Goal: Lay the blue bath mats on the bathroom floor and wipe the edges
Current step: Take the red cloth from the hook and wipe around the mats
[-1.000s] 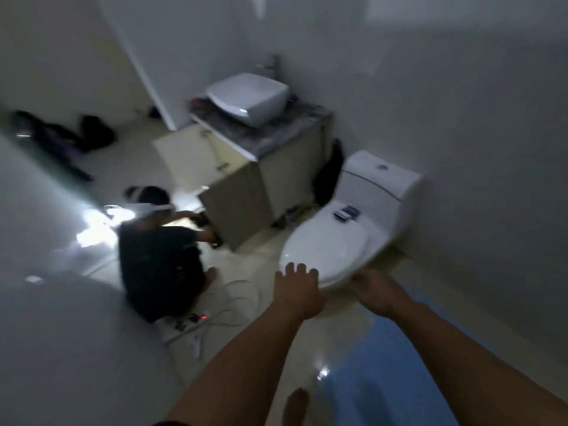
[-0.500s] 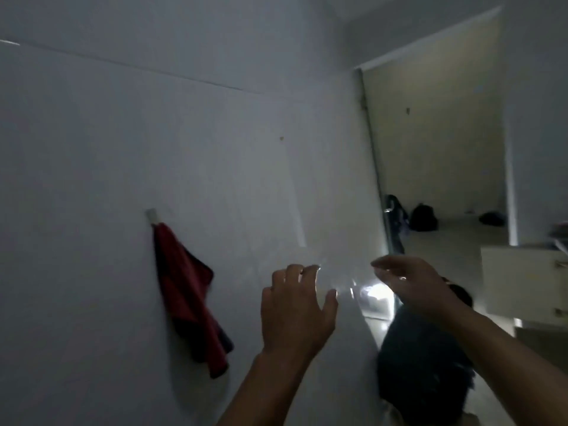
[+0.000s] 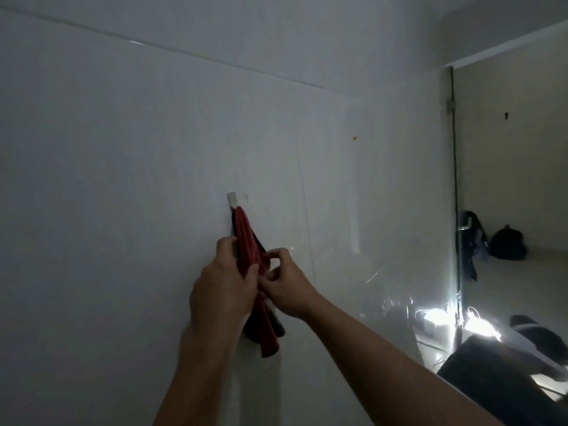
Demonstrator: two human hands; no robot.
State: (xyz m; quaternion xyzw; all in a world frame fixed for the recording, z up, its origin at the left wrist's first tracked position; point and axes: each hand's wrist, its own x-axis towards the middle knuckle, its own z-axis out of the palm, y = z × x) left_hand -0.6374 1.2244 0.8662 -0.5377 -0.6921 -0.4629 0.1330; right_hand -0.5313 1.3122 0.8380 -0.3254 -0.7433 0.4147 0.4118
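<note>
A red cloth with dark parts hangs from a small white hook on the grey wall in front of me. My left hand is wrapped around the middle of the cloth. My right hand pinches the same cloth from the right, fingers curled on its folds. The lower end of the cloth dangles below both hands. No blue bath mat is in view.
A glass partition stands to the right of the cloth, with a doorway beyond it. A person in dark clothes crouches low at the right beside a bright light. Dark bags lie in the far room.
My view swung from the toilet and floor up to the wall. Both hands, held apart with nothing in them half a second ago, have moved left and taken hold of the red cloth.
</note>
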